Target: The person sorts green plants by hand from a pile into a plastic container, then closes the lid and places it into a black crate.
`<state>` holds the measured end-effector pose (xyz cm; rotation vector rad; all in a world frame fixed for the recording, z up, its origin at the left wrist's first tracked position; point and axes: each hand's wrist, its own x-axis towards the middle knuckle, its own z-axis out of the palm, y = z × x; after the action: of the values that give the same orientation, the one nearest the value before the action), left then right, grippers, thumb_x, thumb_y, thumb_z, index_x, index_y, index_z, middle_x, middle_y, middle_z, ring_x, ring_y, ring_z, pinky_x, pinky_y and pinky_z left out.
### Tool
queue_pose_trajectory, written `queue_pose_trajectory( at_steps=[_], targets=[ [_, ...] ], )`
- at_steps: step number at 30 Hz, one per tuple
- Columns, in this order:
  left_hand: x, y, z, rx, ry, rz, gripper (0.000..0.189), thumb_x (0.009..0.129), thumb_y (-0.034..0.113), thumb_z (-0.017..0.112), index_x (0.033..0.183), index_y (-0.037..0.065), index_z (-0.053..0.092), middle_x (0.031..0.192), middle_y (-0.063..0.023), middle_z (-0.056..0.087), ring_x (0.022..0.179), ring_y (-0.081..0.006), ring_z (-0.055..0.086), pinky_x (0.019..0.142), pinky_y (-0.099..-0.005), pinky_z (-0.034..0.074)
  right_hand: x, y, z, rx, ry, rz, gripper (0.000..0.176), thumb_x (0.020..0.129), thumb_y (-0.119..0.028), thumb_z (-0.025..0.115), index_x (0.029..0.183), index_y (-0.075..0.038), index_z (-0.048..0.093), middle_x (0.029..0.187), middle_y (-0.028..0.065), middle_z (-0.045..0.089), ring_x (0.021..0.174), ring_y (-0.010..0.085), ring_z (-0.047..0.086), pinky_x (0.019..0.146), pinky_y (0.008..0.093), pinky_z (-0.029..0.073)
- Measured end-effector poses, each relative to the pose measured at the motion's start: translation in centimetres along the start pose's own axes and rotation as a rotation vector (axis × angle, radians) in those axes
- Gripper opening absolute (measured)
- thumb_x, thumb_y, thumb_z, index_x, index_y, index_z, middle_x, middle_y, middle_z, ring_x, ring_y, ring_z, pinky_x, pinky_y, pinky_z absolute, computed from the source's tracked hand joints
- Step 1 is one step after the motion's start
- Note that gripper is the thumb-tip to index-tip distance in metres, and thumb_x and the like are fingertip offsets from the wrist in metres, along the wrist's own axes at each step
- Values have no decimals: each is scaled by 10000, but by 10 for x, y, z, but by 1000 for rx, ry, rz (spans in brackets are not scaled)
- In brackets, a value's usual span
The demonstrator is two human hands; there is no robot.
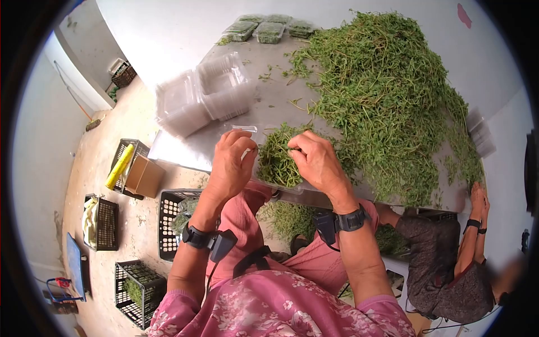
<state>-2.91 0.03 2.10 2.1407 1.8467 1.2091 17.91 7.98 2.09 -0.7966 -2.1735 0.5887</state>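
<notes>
A clear plastic clamshell box filled with leafy green sprigs (279, 163) sits at the near edge of the metal table, between my two hands. My left hand (231, 160) is at the box's left side, thumb and fingers curled together; what they pinch, if anything, cannot be made out. Over the right part of the greens, my right hand (319, 160) is closed in a pinch, its fingertips on a few sprigs. Behind my left hand shows a clear plastic edge (245, 128). A large heap of loose greens (387, 101) covers the table's right side.
Stacks of clear plastic boxes (202, 92) stand at the table's left. Several filled boxes (269, 32) lie at the back. Black crates (140, 292) are on the floor at left. At right, a co-worker's hands (478, 199) are by the heap's edge.
</notes>
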Motion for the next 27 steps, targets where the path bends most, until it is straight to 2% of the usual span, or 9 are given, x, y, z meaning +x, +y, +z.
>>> queue_pose_trajectory(
  at_steps=[7,13,16,22,27],
  targets=[
    [3,22,-5,-243,-21,-76,96,851,0,658,924,-5,596,1106,-146,648,1015,-302,627,896,-361,479,-1,0,1,-9,-18,2,113,839,-32,662,939,9,629,847,141,607,717,296,611,643,381,470],
    [3,24,-4,-256,1,-63,93,854,1,657,920,-10,592,1075,-140,661,995,-279,635,884,-354,482,0,-6,-2,46,-2,-7,135,825,-23,672,954,0,636,867,141,607,726,323,610,658,389,481],
    [0,18,-1,-285,9,-95,127,823,20,660,936,6,604,1058,-165,643,983,-361,622,854,-392,489,1,-13,-3,115,-26,-7,151,810,-31,683,952,-18,632,895,149,600,808,358,608,718,423,490],
    [-2,26,1,-296,21,-64,119,825,21,657,921,4,590,1057,-168,643,970,-373,614,845,-401,486,-3,-11,4,21,-72,-52,235,780,-11,702,1004,-18,630,975,147,596,899,374,611,773,437,501],
    [-4,31,-6,-362,34,-104,113,845,15,643,939,-8,584,1059,-145,652,970,-314,625,867,-371,477,-3,-10,2,18,-88,-33,258,767,13,705,1012,-7,627,983,150,598,916,377,611,781,430,501]
  ],
)
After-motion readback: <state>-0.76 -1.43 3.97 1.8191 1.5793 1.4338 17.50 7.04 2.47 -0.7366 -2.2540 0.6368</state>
